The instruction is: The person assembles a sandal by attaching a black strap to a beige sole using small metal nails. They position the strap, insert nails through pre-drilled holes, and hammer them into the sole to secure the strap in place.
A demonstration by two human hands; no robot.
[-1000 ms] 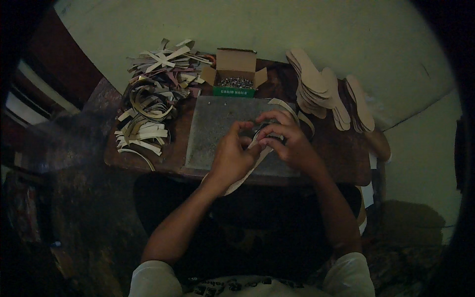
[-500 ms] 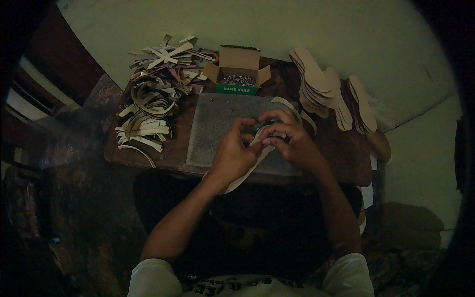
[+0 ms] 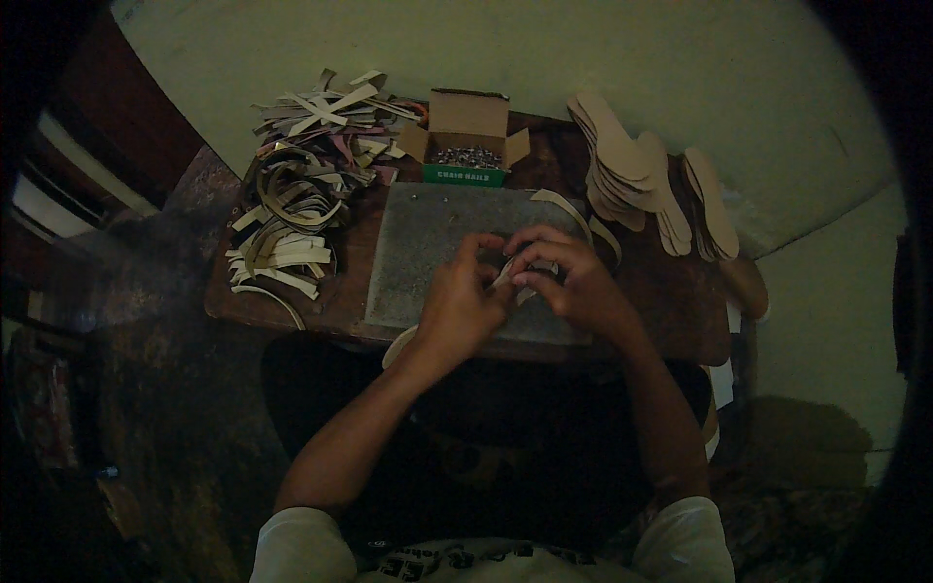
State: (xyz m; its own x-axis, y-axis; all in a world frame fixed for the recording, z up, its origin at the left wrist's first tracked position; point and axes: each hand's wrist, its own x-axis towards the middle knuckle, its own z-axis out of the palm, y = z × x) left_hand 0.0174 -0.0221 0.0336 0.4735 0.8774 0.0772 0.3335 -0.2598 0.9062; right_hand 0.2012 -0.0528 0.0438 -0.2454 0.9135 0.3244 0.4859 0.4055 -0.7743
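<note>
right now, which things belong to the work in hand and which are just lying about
Likely in the work:
- pale piece between left hand and right hand
- grey slab beneath them

Lying by, untouched, perhaps supplies:
- loose strips at left
- open box of small metal pieces
- sole-shaped pieces, stacked

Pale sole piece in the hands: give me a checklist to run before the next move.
1. Left hand holding the pale sole piece: ok.
2. Right hand up close to the left fingertips: ok.
3. What sits between the fingertips: cannot tell, dim and mostly covered by fingers.
4. Nail box open, with nails inside: ok.
5. Grey slab free of loose bits: not ok, small bits lie near its far edge.
6. Stacked soles apart from the hands: ok, off to the right.
</note>
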